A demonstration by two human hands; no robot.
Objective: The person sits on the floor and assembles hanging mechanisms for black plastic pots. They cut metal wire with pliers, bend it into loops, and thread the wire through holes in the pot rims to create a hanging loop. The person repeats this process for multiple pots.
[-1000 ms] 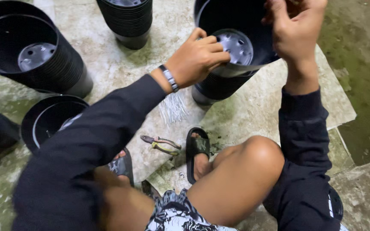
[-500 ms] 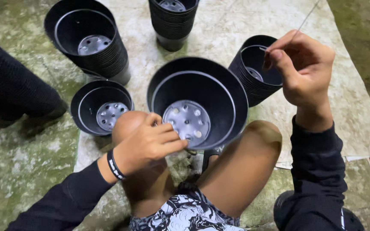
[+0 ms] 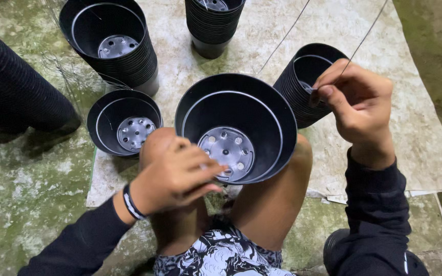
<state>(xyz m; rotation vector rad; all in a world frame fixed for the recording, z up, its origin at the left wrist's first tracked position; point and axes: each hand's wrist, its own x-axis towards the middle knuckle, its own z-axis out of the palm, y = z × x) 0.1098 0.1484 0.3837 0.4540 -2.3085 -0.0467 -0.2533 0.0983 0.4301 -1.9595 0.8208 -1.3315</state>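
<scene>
Threading wire through a black plastic pot, sitting on the floor

The big black pot (image 3: 236, 128) is resting between the person's knees, holed bottom facing up at us. The left hand (image 3: 175, 176) is gripping its near rim, fingers curled tight, while the right hand (image 3: 356, 105) is pinching a thin wire (image 3: 367, 36) just beside a tilted pot stack (image 3: 308, 84). More pot stacks (image 3: 111, 43) and a single small pot (image 3: 124, 122) are sitting around on the pale sheet (image 3: 415, 133).

Black plastic pot (image 3: 236, 128) tilted between my knees, drain holes visible; thin wire (image 3: 365, 37) taut, pinched at its lower end.
</scene>
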